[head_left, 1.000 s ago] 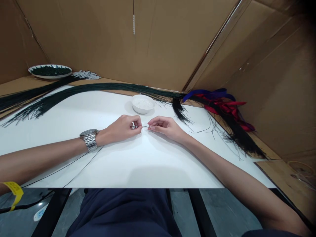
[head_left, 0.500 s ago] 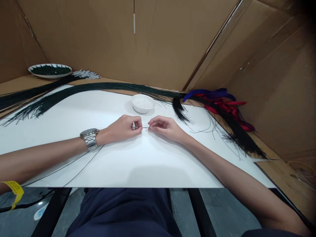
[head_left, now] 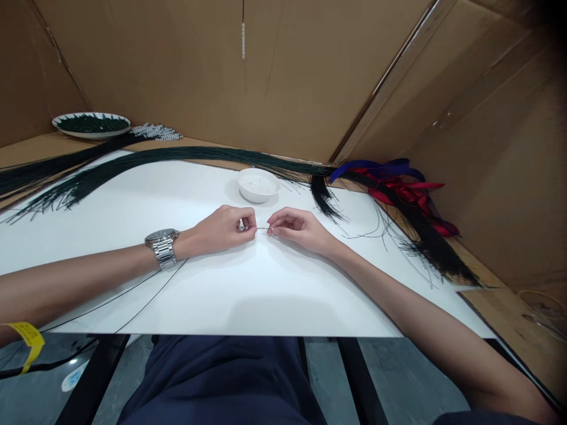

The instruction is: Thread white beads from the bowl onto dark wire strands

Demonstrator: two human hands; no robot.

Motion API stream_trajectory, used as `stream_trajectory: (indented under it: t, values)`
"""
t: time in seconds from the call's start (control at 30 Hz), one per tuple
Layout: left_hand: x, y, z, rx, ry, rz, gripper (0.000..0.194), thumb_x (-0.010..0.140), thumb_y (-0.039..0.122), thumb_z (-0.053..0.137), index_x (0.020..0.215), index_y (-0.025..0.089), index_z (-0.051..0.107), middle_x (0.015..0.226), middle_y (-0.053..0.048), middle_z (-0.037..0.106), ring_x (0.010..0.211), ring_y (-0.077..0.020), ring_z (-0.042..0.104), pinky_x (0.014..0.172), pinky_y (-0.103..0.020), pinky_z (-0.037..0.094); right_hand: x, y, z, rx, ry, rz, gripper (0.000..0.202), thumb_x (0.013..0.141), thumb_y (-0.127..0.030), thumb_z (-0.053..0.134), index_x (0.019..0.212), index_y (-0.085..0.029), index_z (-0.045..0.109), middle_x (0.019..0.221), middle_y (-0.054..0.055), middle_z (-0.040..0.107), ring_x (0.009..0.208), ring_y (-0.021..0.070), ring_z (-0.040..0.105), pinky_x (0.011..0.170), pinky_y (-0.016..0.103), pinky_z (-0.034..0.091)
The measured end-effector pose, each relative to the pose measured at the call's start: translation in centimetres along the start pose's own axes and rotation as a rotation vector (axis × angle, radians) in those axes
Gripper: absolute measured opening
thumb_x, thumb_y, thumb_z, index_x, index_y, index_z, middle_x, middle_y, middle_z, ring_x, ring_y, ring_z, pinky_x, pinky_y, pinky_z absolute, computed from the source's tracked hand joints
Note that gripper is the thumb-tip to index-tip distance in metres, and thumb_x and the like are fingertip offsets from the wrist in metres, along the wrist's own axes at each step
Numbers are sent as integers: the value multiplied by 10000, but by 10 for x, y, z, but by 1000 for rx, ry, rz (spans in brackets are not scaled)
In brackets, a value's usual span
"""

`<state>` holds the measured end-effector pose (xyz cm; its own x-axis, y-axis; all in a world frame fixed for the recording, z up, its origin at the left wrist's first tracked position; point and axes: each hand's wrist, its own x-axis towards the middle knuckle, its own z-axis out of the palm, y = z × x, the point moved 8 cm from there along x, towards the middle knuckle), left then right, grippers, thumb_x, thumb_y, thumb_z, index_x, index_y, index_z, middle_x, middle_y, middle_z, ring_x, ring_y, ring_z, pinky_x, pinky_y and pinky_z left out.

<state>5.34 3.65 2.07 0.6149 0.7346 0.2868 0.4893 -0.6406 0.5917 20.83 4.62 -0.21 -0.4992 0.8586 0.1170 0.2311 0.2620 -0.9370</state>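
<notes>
My left hand [head_left: 225, 230], with a watch on its wrist, pinches a dark cord [head_left: 261, 228] between thumb and forefinger. A few small pale beads show on the cord inside the curl of the left fingers. Close by on the right, my right hand [head_left: 295, 229] pinches the cord's other end with its fingertips; whether a bead sits there is too small to tell. Two long dark strands [head_left: 153, 294] trail from under the left wrist to the table's front edge. Just beyond both hands stands a white bowl [head_left: 258, 199] of small white beads.
A bundle of dark cords [head_left: 195, 154] lies across the back of the white table [head_left: 186, 307]. At the right are red ribbons [head_left: 410, 190] and a blue ribbon [head_left: 376, 167]. A plate [head_left: 91, 134] and beaded strands [head_left: 159, 131] sit back left. A beaded string [head_left: 243, 41] hangs on the cardboard wall.
Both hands hold the same pinch on the cord. The whole view has shifted very slightly; nothing else visibly differs.
</notes>
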Motion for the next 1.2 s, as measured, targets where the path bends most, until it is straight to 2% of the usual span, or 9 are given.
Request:
stream_trajectory:
  t: [0.37,0.67,0.9,1.2]
  values:
    - [0,0,0,3,1,13,83,853,224,575,811,178,630,644,38,628,547,-84,519,572,-223,384,-1,-4,-1,-13,13,-19,130,821,-291,712,878,-179,680,889,41,717,860,180,676,811,327,514]
    - [-1,1,0,9,-2,16,72,850,215,577,812,180,628,652,42,639,548,-83,528,577,-220,391,-1,-6,0,-61,14,-20,79,833,-254,685,860,-183,708,889,39,721,852,176,661,780,311,495]
    - [0,1,-1,20,5,13,72,848,211,580,822,179,639,675,41,657,568,-83,546,586,-218,401,-1,-1,1,-8,21,-31,200,819,-308,731,977,-196,686,893,41,730,854,183,687,781,316,517]
    - [0,2,-1,29,16,32,77,853,217,580,813,177,633,672,39,657,569,-85,553,586,-218,400,-3,-8,3,-78,9,-54,182,843,-292,699,992,-187,683,889,45,723,841,176,682,771,311,513]
